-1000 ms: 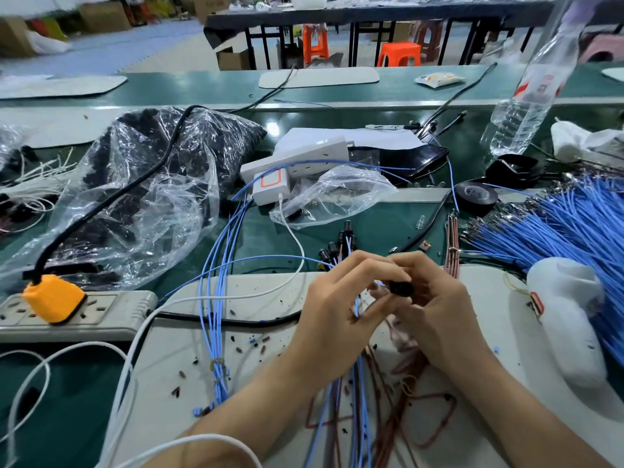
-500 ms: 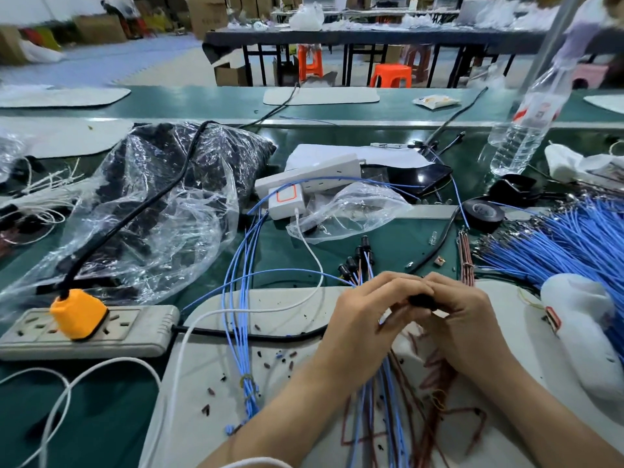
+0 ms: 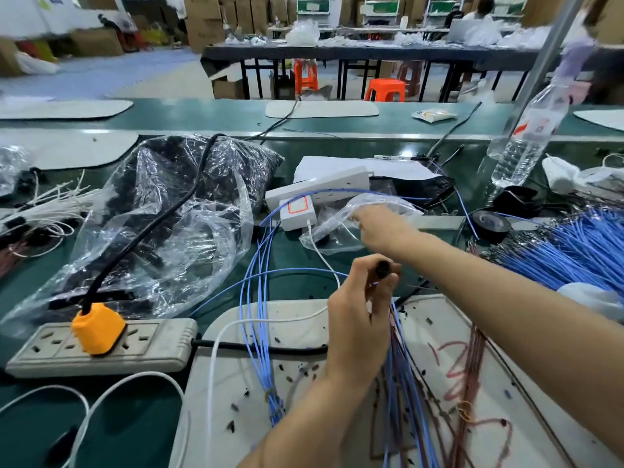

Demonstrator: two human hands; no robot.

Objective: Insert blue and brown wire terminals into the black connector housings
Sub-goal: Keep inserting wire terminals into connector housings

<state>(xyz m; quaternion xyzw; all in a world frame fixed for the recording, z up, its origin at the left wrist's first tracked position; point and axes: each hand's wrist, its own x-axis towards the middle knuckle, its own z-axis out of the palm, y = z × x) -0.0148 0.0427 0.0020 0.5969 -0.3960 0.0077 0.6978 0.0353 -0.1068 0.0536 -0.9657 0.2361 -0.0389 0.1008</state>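
The left hand [image 3: 358, 319] has its fingers curled tight round a small black cylindrical plastic connector housing [image 3: 383, 269], held above the pale flat work mat [image 3: 297, 332]. The housing's long axis runs twelve to six o'clock, with its round end toward twelve. Thin glossy blue and brown wires [image 3: 396, 400] trail from it toward six. At twelve o'clock from the housing, the right hand [image 3: 381, 231] is extended to a crinkled clear plastic bag [image 3: 334, 231]. Its fingers are blurred, so their closure cannot be told.

wire-harness assembly workshop: my green bench [image 3: 216, 430] carries piles of cut blue wires [image 3: 570, 251], a power strip [image 3: 101, 347], bagged parts [image 3: 162, 214]; stacked cartons [image 3: 209, 21] and more worktables [image 3: 371, 52] behind.
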